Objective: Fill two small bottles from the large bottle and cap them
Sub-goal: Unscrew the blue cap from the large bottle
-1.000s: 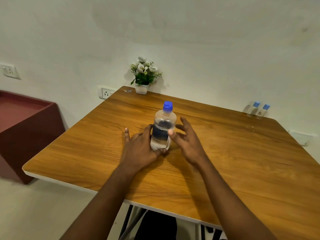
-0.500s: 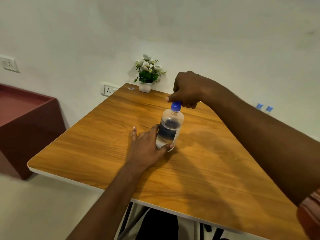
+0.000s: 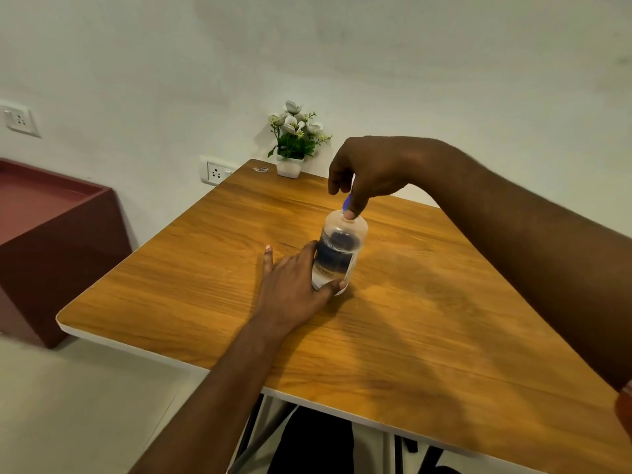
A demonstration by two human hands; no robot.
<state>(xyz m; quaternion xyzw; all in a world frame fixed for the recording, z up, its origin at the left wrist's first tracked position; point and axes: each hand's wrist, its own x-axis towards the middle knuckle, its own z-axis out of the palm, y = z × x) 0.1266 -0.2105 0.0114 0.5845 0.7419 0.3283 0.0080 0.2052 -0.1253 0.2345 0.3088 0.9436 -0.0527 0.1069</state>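
Near the worktop (image 3: 205, 285) middle, the left hand (image 3: 294, 285) grips the bottle (image 3: 338, 254); the right hand (image 3: 362, 176) pinches its cap (image 3: 346, 202). Filling has not begun; small bottles are out of view.

I seem to be in a plain home or office room: a wooden counter (image 3: 393, 336) against a white wall, a potted plant (image 3: 294, 142) at its far corner, sockets (image 3: 216, 172) beside, a maroon cabinet (image 3: 51, 234) left.
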